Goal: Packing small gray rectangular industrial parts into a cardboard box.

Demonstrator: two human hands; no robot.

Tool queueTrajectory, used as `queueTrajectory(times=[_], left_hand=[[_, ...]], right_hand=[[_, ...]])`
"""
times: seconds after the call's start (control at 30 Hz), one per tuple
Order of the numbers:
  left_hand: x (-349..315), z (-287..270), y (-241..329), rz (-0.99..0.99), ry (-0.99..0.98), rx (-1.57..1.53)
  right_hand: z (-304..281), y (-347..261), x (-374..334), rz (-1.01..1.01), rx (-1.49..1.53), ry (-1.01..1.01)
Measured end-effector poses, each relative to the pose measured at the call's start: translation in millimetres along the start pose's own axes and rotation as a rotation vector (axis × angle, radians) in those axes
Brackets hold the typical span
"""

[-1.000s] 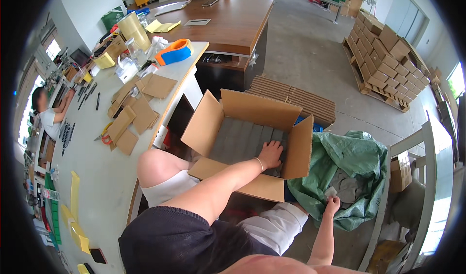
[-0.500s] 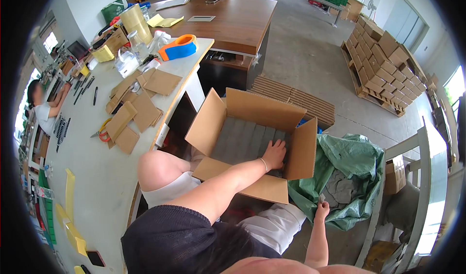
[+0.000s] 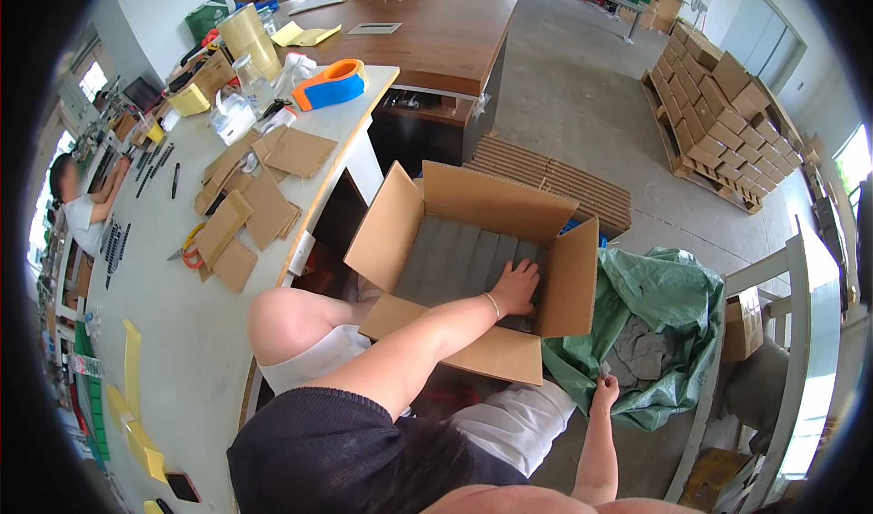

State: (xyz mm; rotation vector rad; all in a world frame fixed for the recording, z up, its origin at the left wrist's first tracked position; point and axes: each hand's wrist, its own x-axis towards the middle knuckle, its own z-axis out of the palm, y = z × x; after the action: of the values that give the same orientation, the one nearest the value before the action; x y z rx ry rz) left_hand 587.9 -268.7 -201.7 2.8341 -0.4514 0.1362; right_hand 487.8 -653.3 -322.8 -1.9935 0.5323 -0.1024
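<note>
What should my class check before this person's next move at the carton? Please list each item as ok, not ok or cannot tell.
1. Carton open at the top: ok, its flaps are spread outward.
2. Left hand at the grey blocks in the carton: ok, its fingers lie over the right-hand side.
3. No gap under that hand: cannot tell, the hand covers the spot.
4. Right hand free: not ok, it pinches a small pale piece.
5. Green sack open: ok, grey pieces show inside.
6. Scissors clear of both hands: ok, they lie on the table.
</note>
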Motion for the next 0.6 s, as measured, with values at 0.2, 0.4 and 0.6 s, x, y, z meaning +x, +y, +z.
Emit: queueTrajectory(times=[0.2, 0.4, 0.6], left_hand=[[0.3, -1.5, -3.4, 0.093, -0.028, 0.053], [-5.0, -5.7, 7.4, 0.067, -0.026, 0.149], [-8.6, -2.0, 13.4, 0.033, -0.059, 0.113]], right_hand=[[1.9, -2.8, 1.9, 0.024, 0.024, -0.002], [0.2, -8.3, -7.9, 0.010, 0.007, -0.024], [-5.4, -5.9, -22.5, 0.028, 0.028, -0.022]])
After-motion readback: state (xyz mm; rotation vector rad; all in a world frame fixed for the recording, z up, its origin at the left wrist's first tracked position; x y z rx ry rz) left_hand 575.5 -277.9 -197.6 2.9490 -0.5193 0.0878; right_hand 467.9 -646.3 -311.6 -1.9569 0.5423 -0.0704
